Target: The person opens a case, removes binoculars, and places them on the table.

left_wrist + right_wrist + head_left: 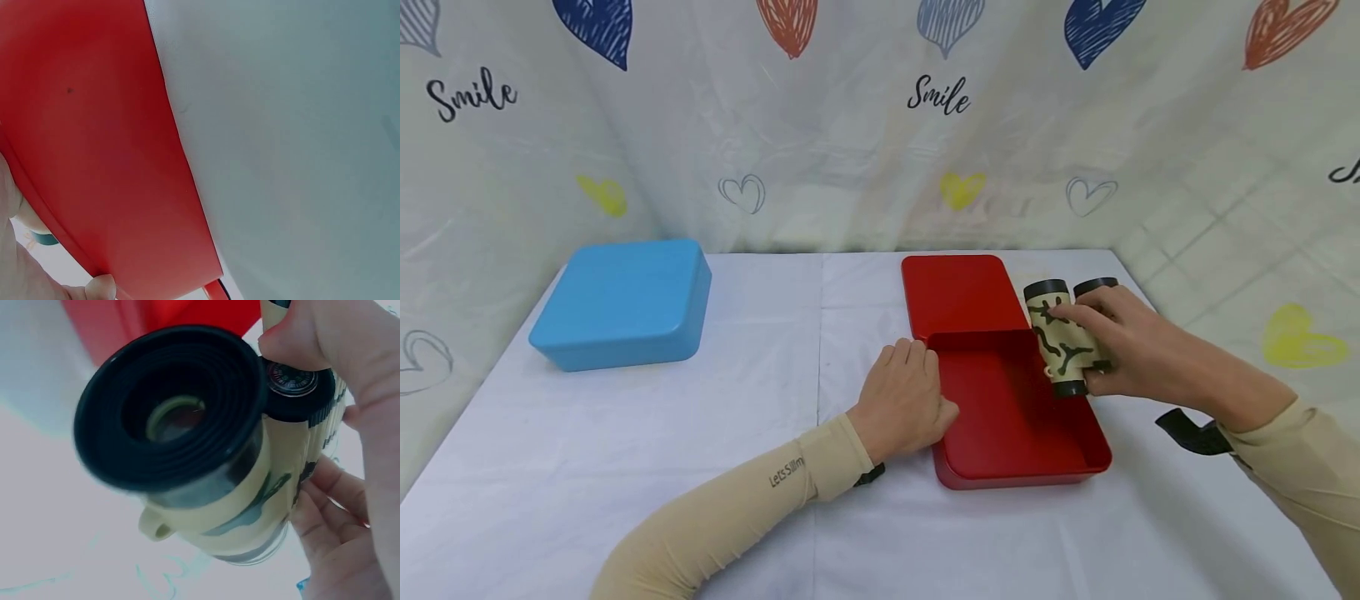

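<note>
White sheeting (pixel 842 125) printed with hearts and "Smile" hangs behind our counter (pixel 760 533), which is covered in white cloth. We see a light-blue rounded box (pixel 625 300) at its far left and a glossy red rectangular box (pixel 1022 481) right of centre, its red lid (pixel 966 296) open at the far edge. Our left hand (pixel 906 400) has its fingers curled over the red box's left rim. Our right hand (pixel 1131 342) has its fingers clamped on beige camouflage binoculars (pixel 1062 340) with black ends, by the box's far right corner.
</note>
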`<state>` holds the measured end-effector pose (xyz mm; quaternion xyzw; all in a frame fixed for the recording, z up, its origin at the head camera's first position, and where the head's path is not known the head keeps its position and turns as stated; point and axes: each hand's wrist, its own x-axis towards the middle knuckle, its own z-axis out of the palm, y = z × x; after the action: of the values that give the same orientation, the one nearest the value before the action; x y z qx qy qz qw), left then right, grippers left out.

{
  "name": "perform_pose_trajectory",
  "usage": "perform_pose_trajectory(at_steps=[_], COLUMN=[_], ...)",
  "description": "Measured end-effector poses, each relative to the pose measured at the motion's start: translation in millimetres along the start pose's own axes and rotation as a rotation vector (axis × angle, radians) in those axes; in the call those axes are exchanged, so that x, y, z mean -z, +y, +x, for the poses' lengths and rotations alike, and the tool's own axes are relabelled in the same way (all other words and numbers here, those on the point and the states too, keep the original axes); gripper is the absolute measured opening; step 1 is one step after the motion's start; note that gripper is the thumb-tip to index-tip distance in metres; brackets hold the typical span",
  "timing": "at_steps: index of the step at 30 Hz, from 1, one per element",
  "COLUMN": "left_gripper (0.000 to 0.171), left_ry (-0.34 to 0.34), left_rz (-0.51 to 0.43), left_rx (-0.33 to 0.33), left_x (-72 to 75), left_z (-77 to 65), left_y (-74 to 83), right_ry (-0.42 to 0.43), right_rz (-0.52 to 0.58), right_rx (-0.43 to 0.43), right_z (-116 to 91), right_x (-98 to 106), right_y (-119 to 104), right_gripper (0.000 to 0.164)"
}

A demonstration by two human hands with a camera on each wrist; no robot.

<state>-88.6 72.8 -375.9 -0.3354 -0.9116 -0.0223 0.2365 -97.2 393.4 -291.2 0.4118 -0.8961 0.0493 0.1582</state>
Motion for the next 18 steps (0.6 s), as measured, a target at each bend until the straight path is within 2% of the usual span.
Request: perform_pose_trajectory(at_steps=[8, 13, 18], left_gripper=[0.024, 0.025, 0.026], left_ry=[-0.027, -0.009, 0.007], left_rz=[0.014, 0.030, 0.033], left_rx=[0.000, -0.010, -0.011], left_x=[2.6, 3.3, 4.3], left_z=[-1.5, -2.4, -3.8], left_y=[-1.7, -2.2, -2.9], right_ry=[-0.009, -0.034, -0.019], right_rz=[-0.015, -0.025, -0.051], right_rx=[-0.017, -0.055, -0.066], right_z=[-4, -7, -10], right_x=[-1, 0, 2], right_y=[9, 13, 21], right_gripper=[0.092, 0.092, 0.091])
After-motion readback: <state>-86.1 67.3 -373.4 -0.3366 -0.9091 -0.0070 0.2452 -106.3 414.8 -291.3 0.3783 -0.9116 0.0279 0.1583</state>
